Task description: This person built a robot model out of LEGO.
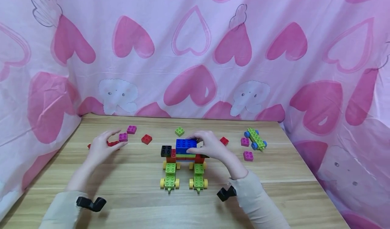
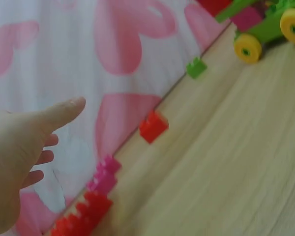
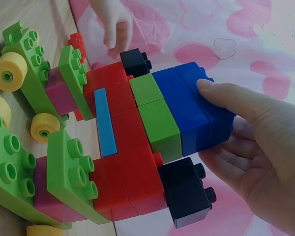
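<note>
A brick build stands mid-table, with green wheeled bases (image 1: 169,181) on yellow wheels at the bottom. Above them come red bricks (image 3: 132,162), green bricks (image 3: 160,128) and, out at the sides, black bricks (image 1: 166,151). Blue bricks (image 3: 184,108) form its top. My right hand (image 1: 208,145) holds these blue bricks, thumb on the near face and the other fingers behind. Over the left of the table is my left hand (image 1: 102,148), fingers spread and holding nothing. Close to it lie red bricks (image 2: 83,216) and a pink brick (image 1: 123,137).
Along the back lie another pink brick (image 1: 131,130), a red brick (image 1: 146,139) and a green brick (image 1: 179,131). To the right are a small red brick (image 1: 224,141), pink bricks (image 1: 248,156) and a green wheeled base with blue wheels (image 1: 257,139). A heart-patterned curtain (image 1: 189,60) borders the table.
</note>
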### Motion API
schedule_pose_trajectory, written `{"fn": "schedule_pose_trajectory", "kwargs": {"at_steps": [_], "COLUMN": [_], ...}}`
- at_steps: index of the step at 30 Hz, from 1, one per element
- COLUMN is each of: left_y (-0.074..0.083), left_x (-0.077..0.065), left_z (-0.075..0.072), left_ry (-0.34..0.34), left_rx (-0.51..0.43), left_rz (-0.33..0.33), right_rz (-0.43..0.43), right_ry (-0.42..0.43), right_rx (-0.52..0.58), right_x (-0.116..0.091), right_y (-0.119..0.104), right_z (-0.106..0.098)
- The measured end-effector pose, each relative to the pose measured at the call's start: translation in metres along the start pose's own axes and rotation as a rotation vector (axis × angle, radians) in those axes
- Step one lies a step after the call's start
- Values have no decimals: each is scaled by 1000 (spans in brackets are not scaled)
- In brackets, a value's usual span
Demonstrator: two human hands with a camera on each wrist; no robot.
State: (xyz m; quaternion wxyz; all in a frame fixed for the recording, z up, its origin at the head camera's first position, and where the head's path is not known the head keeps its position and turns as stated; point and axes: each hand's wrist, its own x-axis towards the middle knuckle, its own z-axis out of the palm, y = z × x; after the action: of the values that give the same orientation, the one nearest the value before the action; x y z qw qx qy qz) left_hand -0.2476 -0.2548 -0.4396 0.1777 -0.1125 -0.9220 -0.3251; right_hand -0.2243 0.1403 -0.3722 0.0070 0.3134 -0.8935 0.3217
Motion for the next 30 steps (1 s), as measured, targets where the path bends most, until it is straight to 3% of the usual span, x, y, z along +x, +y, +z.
{"fn": "schedule_pose_trajectory", "kwargs": {"at_steps": [4,15,23,30], "left_y": [-14,-43,-50,-53], "left_x": [-1,-1,-1,0], "left_z": [2,9,9,8], "left_ry": [-44,-122,-169,-169], "left_rx": [14,66,96,132], "left_rz": [-44,-15,5,39], "right_rz": [-1,-10,-29,-32], "right_ry": [2,6,1,7], "right_rx": [21,50,35,17], "right_x": [0,-1,0,0], "right_y": [0,0,1,1], "right_z": [0,1,0,1]}}
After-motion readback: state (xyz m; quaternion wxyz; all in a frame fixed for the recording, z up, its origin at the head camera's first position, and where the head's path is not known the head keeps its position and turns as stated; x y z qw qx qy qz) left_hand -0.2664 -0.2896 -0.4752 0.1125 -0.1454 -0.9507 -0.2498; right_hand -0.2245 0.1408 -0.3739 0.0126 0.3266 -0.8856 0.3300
